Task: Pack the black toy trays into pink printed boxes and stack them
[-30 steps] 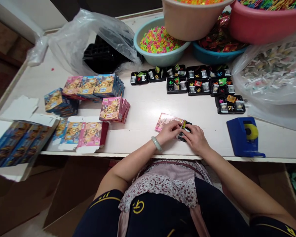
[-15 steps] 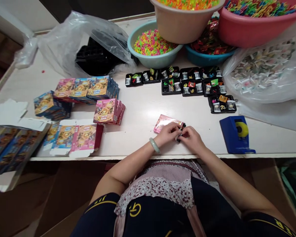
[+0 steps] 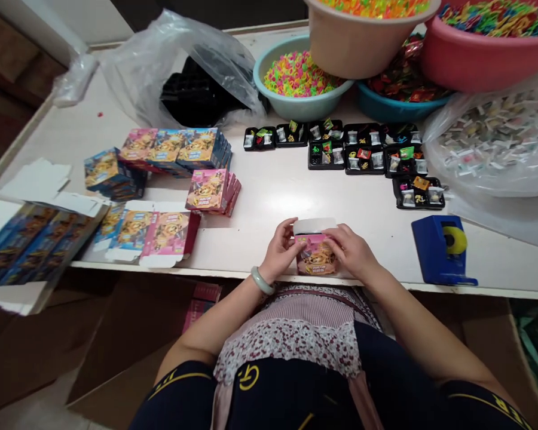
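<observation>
1. The left hand (image 3: pixel 281 249) curls its fingers around the left side of a small pink printed cardboard box (image 3: pixel 316 254), thumb at the front; a pale green bangle (image 3: pixel 262 280) sits on that wrist.
2. The right hand (image 3: pixel 352 251) clasps the box's right side, fingers pressed together over its top corner.
3. The box stands upright between both hands at the near edge of the white bench (image 3: pixel 278 191), its white top flap (image 3: pixel 314 225) open.
4. Right of the hands, near the same edge, stands a blue tape dispenser with a yellow roll (image 3: pixel 443 248).
5. Left of them lie flat unfolded box blanks (image 3: pixel 147 236), with stacks of folded pink and blue boxes (image 3: pixel 179 149) behind.
6. Farther back, a group of black plastic trays of small wrapped trinkets (image 3: pixel 363 152) lies in rows.
7. Along the far edge stand plastic basins (image 3: pixel 296 107) of bright pieces.
</observation>
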Demonstrator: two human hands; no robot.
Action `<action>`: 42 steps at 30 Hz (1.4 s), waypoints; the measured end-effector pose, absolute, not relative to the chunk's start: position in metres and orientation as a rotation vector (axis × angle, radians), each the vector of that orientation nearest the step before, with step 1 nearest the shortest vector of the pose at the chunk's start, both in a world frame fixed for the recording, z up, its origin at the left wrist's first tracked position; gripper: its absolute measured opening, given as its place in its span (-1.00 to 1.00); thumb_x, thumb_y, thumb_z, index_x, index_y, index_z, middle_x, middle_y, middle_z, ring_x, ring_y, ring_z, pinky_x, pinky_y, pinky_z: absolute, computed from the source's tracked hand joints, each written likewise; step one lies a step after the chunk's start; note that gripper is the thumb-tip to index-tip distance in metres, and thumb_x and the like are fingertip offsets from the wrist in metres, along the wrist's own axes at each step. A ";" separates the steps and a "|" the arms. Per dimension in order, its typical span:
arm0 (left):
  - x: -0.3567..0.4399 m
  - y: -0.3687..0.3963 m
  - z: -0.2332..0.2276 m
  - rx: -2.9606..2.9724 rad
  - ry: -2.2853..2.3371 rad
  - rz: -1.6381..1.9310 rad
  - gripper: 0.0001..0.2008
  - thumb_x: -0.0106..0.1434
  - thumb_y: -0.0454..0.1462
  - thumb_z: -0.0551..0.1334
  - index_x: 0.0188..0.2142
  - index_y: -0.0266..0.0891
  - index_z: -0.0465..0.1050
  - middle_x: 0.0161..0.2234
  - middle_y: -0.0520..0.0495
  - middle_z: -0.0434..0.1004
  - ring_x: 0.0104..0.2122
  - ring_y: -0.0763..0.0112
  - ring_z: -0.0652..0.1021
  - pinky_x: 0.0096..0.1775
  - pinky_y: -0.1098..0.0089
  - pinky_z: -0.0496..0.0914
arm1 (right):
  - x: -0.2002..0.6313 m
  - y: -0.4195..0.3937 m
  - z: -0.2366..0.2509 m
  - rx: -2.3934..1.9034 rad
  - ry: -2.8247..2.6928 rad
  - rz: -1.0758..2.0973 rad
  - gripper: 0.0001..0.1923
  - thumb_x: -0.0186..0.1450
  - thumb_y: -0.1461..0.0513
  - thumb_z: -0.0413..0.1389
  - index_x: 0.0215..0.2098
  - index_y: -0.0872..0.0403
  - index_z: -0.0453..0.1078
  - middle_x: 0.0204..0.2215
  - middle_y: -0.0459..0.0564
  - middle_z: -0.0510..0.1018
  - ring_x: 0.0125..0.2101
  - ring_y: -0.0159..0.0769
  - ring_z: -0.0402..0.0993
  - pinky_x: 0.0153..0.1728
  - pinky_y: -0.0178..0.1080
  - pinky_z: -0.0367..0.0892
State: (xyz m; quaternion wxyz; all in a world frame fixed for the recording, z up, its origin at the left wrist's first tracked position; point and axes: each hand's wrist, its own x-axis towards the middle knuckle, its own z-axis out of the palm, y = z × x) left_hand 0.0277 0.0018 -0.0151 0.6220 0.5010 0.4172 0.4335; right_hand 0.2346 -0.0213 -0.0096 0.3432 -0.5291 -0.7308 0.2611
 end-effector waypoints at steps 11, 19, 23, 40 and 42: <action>0.034 -0.002 -0.010 1.594 1.193 1.054 -0.74 0.32 -0.12 0.15 -0.38 -0.25 0.39 -0.36 -0.03 0.41 -0.31 0.43 0.43 -0.20 0.40 0.37 | 0.236 -0.037 -0.027 -1.403 -1.371 0.958 -0.78 0.31 0.06 0.09 -0.26 0.01 0.46 -0.20 0.01 0.51 -0.17 -0.22 0.48 -0.32 -0.23 0.45; 0.023 0.007 -0.005 1.789 0.868 1.029 -0.81 0.29 -0.21 0.22 -0.14 -0.24 0.46 -0.20 -0.13 0.56 -0.19 0.36 0.55 -0.13 0.32 0.43 | 0.246 -0.028 -0.008 -1.232 -1.368 1.198 -0.79 0.21 0.11 0.21 -0.21 -0.02 0.41 -0.22 -0.02 0.43 -0.17 -0.27 0.41 -0.39 -0.29 0.44; 0.026 0.008 0.005 1.754 0.838 1.032 -0.86 0.24 -0.23 0.28 -0.28 -0.29 0.47 -0.28 -0.12 0.55 -0.26 0.39 0.55 -0.23 0.37 0.45 | 0.244 -0.030 0.004 -1.246 -1.547 1.060 -0.87 0.24 0.14 0.19 -0.29 0.01 0.42 -0.24 -0.01 0.44 -0.20 -0.28 0.41 -0.38 -0.28 0.42; 0.009 0.013 0.007 1.817 0.771 0.866 -0.87 0.26 -0.30 0.26 -0.18 -0.24 0.45 -0.24 -0.11 0.51 -0.23 0.40 0.54 -0.21 0.38 0.47 | 0.238 -0.045 0.005 -1.219 -1.732 0.779 -0.81 0.35 0.22 0.04 -0.06 -0.02 0.35 -0.12 0.07 0.43 -0.08 -0.21 0.42 -0.22 -0.14 0.49; 0.019 0.012 0.006 1.696 0.864 0.882 -0.85 0.23 -0.27 0.29 -0.20 -0.25 0.43 -0.28 -0.07 0.49 -0.29 0.44 0.53 -0.27 0.43 0.46 | 0.261 -0.053 0.007 -1.281 -1.713 0.800 -0.69 0.34 0.18 0.05 0.06 -0.04 0.29 -0.01 0.09 0.41 0.00 -0.19 0.38 -0.18 -0.15 0.48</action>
